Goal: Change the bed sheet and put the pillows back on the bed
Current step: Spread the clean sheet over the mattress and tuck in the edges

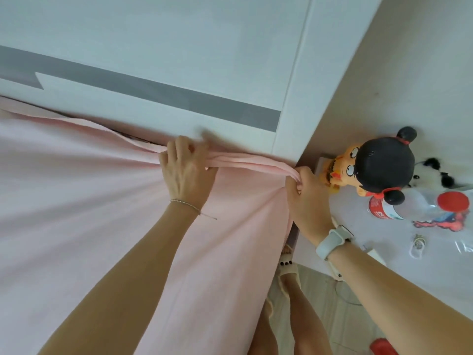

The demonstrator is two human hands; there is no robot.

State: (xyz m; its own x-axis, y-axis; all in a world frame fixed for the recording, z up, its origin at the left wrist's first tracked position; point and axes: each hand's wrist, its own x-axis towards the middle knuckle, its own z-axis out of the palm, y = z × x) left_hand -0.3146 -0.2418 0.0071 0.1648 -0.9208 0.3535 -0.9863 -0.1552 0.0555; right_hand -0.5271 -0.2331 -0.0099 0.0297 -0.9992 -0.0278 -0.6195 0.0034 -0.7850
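A pale pink bed sheet (84, 190) covers the bed across the left and middle of the view, bunched into folds along the white headboard (158, 60). My left hand (188, 167) grips a gathered fold of the sheet against the headboard's lower edge. My right hand (305, 190) pinches the sheet's corner at the bed's right end, beside the headboard's corner. The stretch of sheet between my hands is pulled into a tight rope-like band. No pillows are in view.
A white bedside table (422, 265) stands to the right, with a doll with black hair buns (378, 167), a small panda toy (432, 175) and a plastic bottle with a red cap (422, 204). Below are the wooden floor (320, 303) and my feet in slippers.
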